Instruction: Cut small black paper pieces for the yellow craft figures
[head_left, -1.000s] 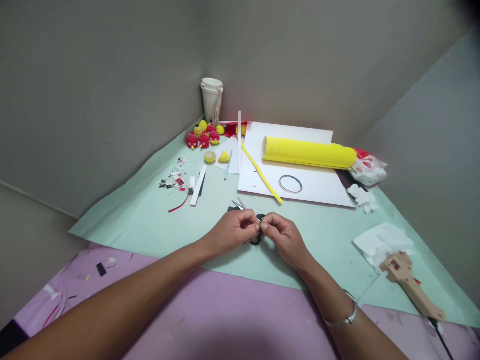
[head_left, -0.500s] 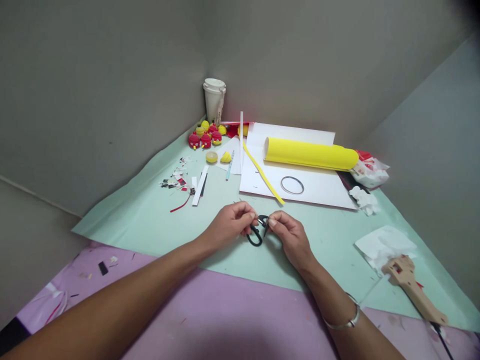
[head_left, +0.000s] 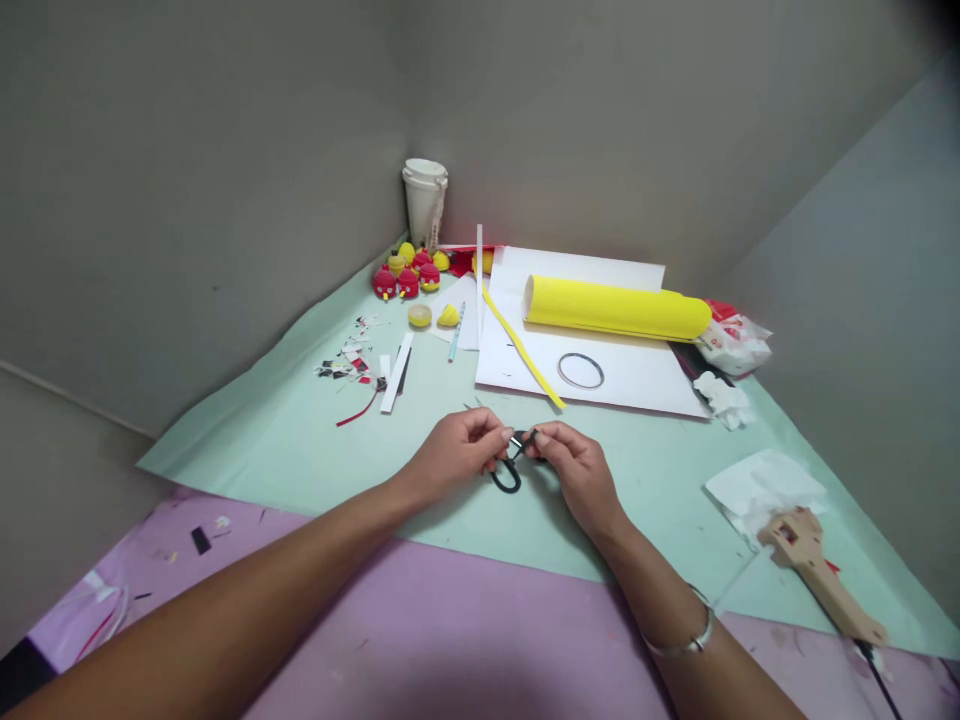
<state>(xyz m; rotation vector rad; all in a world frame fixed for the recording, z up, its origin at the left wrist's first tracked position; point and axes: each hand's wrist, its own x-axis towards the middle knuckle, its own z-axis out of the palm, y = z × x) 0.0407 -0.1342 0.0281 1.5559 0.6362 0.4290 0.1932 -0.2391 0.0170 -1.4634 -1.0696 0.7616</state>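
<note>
My left hand [head_left: 466, 447] is closed around a pair of scissors [head_left: 507, 478]. The thin blade tips stick out past its knuckles, and the black handle loops point back toward me. Close beside it, my right hand [head_left: 581, 470] pinches a small black strip [head_left: 528, 441] between thumb and fingertips, right over the scissor handles. A short shiny piece shows between the two hands; I cannot tell whether it belongs to the scissors. The fingers of both hands partly hide the scissors.
Past my hands lie a yellow roll [head_left: 615, 308] on white board [head_left: 525, 372], a dark ring [head_left: 580, 370], a yellow strip [head_left: 525, 352], a pen [head_left: 457, 332], paper scraps [head_left: 345, 362] and red-and-yellow figures [head_left: 407, 282]. A lidded cup [head_left: 425, 205] stands behind. A glue gun [head_left: 825, 575] lies right.
The black strip in my right hand has turned from hanging down to slanting across toward my left hand. My left hand still grips the scissors. The view has shifted slightly.
</note>
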